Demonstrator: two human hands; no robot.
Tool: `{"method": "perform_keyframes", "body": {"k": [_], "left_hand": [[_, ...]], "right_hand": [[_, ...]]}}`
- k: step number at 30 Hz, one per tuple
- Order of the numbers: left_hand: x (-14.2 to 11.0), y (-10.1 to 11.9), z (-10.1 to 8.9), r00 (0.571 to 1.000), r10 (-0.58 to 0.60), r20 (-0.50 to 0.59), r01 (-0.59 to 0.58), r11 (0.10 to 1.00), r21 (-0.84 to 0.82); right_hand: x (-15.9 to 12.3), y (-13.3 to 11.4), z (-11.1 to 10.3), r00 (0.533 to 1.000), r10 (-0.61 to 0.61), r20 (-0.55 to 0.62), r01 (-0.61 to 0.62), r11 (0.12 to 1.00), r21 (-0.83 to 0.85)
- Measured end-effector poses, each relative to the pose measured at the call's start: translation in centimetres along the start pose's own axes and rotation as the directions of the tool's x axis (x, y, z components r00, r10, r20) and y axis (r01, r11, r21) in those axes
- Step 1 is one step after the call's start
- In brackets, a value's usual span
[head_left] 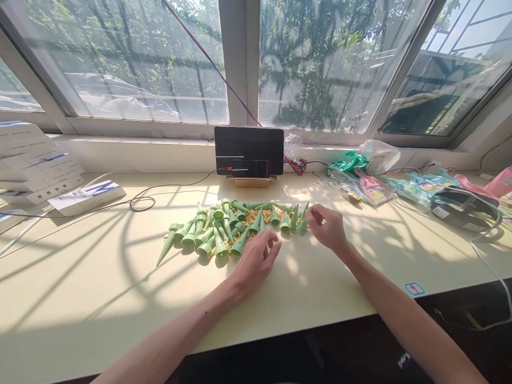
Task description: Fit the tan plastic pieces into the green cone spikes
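A pile of hollow green plastic cones lies in the middle of the table, mixed with many small tan pellet-like pieces. At the pile's right end my right hand has its fingers pinched together by the tip of an upright green cone, which they appear to grip. Another upright cone stands just left of it. My left hand rests low over the table at the near side of the pile. Its fingers are loosely curved, with a gap between thumb and forefinger and nothing visible in them.
Behind the pile, a phone leans before a dark tablet. White boxes are stacked at left, with a cable running across the table. Plastic packets and a black device lie at right.
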State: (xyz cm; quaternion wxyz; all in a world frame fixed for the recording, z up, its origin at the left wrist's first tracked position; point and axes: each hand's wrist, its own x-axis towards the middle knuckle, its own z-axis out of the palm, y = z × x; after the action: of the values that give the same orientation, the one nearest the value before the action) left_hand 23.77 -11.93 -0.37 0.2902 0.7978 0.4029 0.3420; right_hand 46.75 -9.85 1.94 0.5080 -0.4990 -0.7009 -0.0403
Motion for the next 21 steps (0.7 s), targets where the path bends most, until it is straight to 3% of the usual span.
{"method": "perform_keyframes", "body": {"k": [14, 21], "left_hand": [[0.0, 0.0, -0.2, 1.000, 0.023, 0.003, -0.023, 1.000, 0.015], [0.1, 0.2, -0.1, 1.000, 0.031, 0.004, -0.031, 0.999, 0.026]], "right_hand": [[-0.2, 2.0, 0.9, 0.993, 0.004, 0.121, -0.004, 1.000, 0.002], [-0.4, 2.1, 1.0, 0.994, 0.042, 0.099, -0.040, 0.999, -0.022]]}}
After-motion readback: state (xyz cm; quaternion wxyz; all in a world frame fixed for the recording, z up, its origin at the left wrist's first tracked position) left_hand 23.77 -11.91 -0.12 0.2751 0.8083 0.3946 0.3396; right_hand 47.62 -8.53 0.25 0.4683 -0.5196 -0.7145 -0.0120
